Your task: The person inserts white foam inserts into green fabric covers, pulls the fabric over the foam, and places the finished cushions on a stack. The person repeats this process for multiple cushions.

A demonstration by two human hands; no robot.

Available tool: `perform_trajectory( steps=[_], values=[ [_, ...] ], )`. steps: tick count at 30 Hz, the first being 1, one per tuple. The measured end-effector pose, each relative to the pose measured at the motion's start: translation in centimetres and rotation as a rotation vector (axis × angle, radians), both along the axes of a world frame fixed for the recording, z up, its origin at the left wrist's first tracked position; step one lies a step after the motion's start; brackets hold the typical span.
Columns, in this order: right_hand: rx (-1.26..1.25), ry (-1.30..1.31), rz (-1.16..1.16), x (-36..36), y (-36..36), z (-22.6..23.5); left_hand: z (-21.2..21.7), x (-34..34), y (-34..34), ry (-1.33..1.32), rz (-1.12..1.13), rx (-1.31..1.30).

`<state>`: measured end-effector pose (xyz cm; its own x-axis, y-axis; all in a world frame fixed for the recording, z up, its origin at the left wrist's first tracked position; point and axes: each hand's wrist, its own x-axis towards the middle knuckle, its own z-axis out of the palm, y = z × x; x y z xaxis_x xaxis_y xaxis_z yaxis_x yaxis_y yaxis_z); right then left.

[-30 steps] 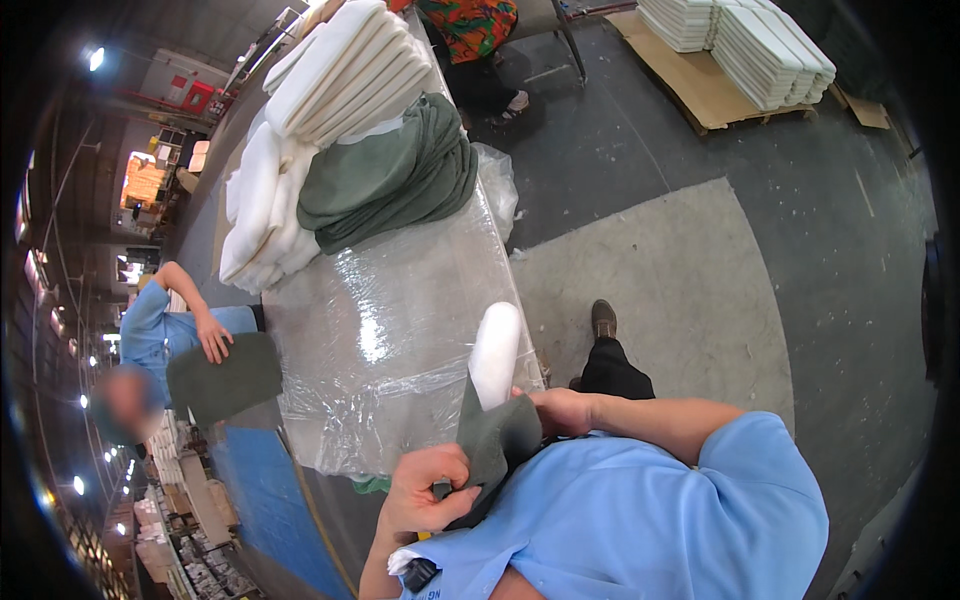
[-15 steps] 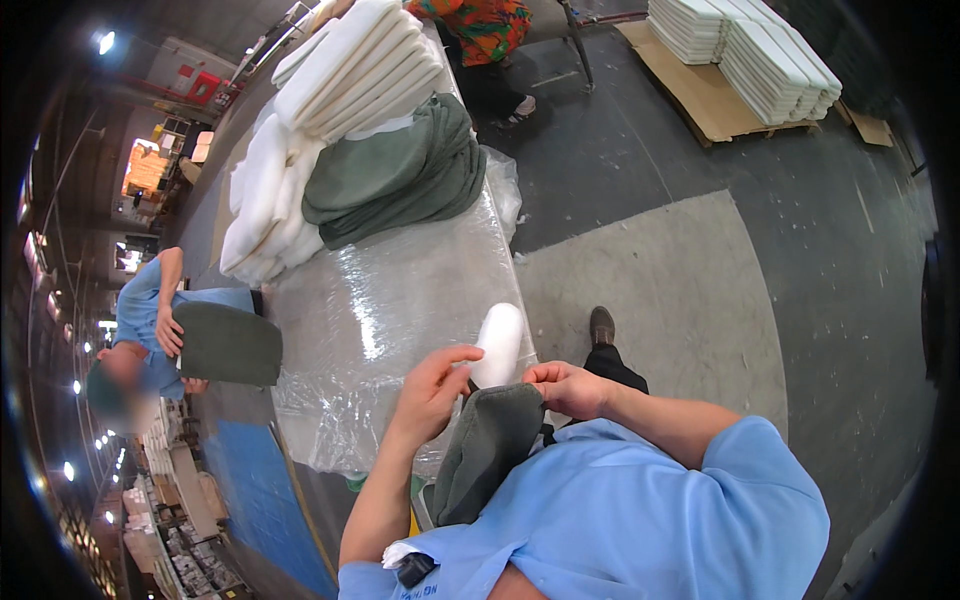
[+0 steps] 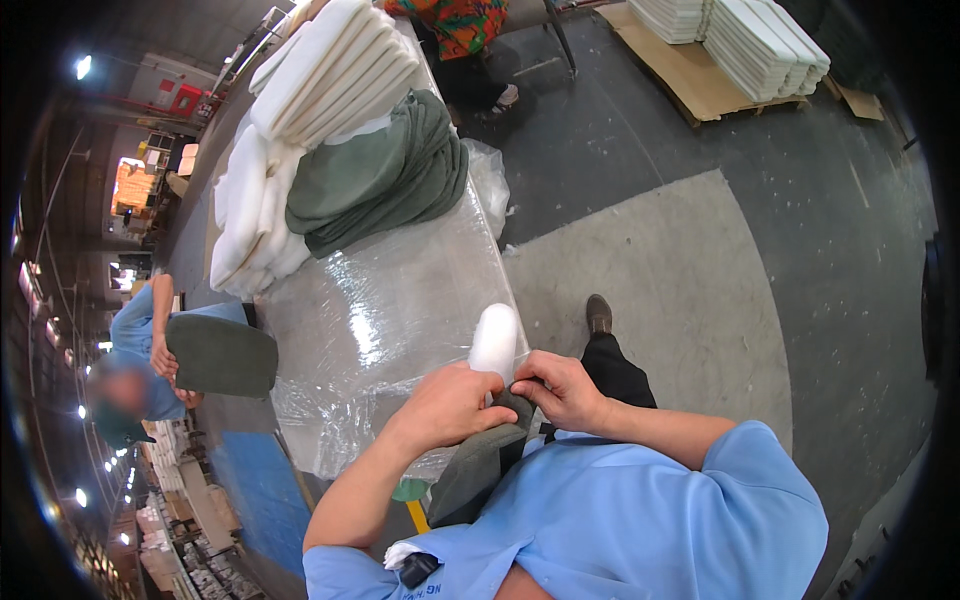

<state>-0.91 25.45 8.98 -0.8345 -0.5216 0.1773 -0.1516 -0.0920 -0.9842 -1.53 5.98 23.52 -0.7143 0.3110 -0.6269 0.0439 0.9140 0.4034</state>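
A dark green fabric cushion cover (image 3: 478,468) stands tilted against my body at the table's near end. Just beyond its upper edge, white padding with a rounded end (image 3: 494,338) sticks up; where it meets the cover is hidden by my hands. My left hand (image 3: 452,402) is closed over the cover's top edge, its thumb and fingers pinching the fabric. Close beside it, my right hand (image 3: 562,390) pinches the same edge between thumb and fingertips. The two hands nearly touch.
Plastic film covers the table (image 3: 400,290). Further along it lie a pile of green covers (image 3: 385,180) and stacked white pads (image 3: 335,75). A co-worker (image 3: 140,330) at left holds a green cushion (image 3: 222,355). White slabs (image 3: 765,50) sit on cardboard (image 3: 680,75) at far right.
My left hand has moved right and closed over the cover's edge, next to my right hand. The right hand has shifted slightly inward. The whole view has drifted a little.
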Motion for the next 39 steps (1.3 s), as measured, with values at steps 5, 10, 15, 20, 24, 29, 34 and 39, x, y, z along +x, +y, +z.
perform_trajectory(
  steps=[5,10,15,20,24,29,34,39],
  values=[
    [-0.097,-0.353,0.304,0.6,1.7,-0.2,-0.5,0.6,-0.8,0.184,-0.194,0.152],
    [-0.112,-0.368,0.592,2.1,3.5,-0.3,-1.2,3.2,-1.3,0.28,-0.205,0.374],
    [-0.092,-0.373,0.679,2.1,3.4,0.1,-0.8,5.7,-1.0,0.137,-0.078,0.361],
    [-0.01,-0.326,0.666,1.0,2.8,0.9,-0.9,7.4,-1.4,0.139,0.11,0.318],
    [0.056,-0.113,0.592,0.6,2.3,-0.2,-1.6,8.0,-1.3,0.499,0.242,0.323],
    [0.07,-0.187,0.587,-0.1,2.2,0.5,-2.8,10.3,-0.8,0.542,0.451,0.371],
    [0.154,-0.514,0.559,-0.3,2.7,0.9,-4.1,10.6,-1.2,0.364,0.509,0.491],
    [0.208,-0.431,0.473,-1.0,2.3,1.1,-4.6,8.0,-2.2,0.165,0.602,0.587]
  ],
)
